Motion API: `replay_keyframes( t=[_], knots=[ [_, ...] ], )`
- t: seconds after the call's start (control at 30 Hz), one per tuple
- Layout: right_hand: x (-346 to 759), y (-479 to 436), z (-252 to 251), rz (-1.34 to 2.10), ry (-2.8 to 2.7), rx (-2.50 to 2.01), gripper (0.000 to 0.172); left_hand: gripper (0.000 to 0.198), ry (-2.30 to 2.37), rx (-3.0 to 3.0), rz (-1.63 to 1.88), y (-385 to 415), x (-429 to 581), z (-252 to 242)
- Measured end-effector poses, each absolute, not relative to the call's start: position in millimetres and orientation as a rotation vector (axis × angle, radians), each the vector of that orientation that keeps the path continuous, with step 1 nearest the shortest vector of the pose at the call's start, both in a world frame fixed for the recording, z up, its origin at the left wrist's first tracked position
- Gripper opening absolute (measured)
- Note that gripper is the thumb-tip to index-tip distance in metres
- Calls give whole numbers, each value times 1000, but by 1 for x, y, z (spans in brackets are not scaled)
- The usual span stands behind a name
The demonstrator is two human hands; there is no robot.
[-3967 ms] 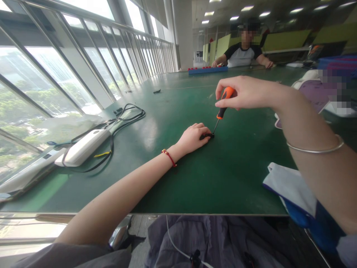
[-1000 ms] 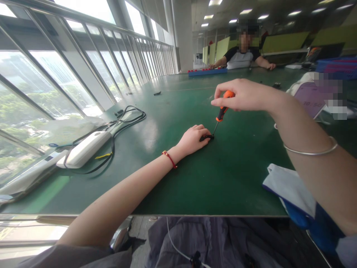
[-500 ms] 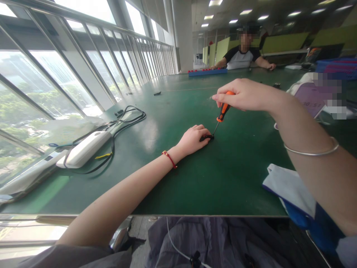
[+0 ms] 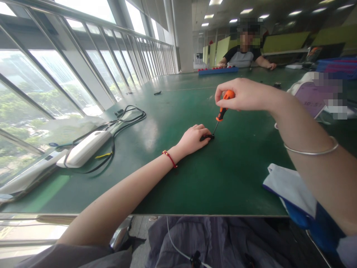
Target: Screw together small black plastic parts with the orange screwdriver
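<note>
One black part [image 4: 211, 137] pinched in left hand [image 4: 193, 137], end sticking out past the fingertips; right hand [image 4: 242, 93] grips screwdriver [image 4: 221, 114], tip at that end.

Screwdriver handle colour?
The screwdriver handle is orange and black; it shows best in the head view.

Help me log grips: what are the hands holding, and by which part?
The right hand holds the screwdriver by its handle's top; the left hand holds a black piece by its left part, right end exposed.
</note>
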State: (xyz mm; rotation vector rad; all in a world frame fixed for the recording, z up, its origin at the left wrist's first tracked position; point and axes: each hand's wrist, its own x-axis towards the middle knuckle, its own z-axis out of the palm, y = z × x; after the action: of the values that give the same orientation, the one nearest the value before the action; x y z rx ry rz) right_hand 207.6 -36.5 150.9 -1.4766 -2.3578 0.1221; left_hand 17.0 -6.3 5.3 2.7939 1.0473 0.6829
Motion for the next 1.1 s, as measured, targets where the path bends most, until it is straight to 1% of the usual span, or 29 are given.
replay_keyframes(
  t=[0.1, 0.27, 0.43, 0.5, 0.67, 0.8, 0.93, 1.0, 1.03, 1.1],
  knots=[
    [207, -36, 150, 96, -2373, -1465, 19, 20, 1052, 2791, 676, -6, 17, 5],
    [205, -37, 148, 230, -2323, -1500, 27, 20, 1051, 2788, 682, -7, 17, 5],
    [199, -38, 147, 180, -2340, -1423, 15, 20, 1060, 2788, 671, -8, 18, 7],
    [195, -38, 145, 163, -2360, -1397, 13, 20, 1066, 2786, 664, -8, 18, 7],
    [189, -42, 142, 256, -2378, -1390, 15, 20, 1063, 2791, 664, -8, 18, 7],
    [190, -42, 142, 256, -2390, -1379, 24, 20, 1063, 2794, 655, -8, 18, 7],
    [194, -38, 142, 189, -2378, -1360, 15, 21, 1058, 2792, 665, -8, 17, 7],
    [196, -36, 141, 179, -2376, -1352, 24, 21, 1061, 2791, 669, -8, 17, 6],
    [196, -35, 140, 176, -2376, -1358, 25, 20, 1061, 2792, 670, -8, 17, 6],
    [196, -33, 139, 169, -2376, -1398, 21, 20, 1059, 2794, 673, -7, 17, 6]
  ],
)
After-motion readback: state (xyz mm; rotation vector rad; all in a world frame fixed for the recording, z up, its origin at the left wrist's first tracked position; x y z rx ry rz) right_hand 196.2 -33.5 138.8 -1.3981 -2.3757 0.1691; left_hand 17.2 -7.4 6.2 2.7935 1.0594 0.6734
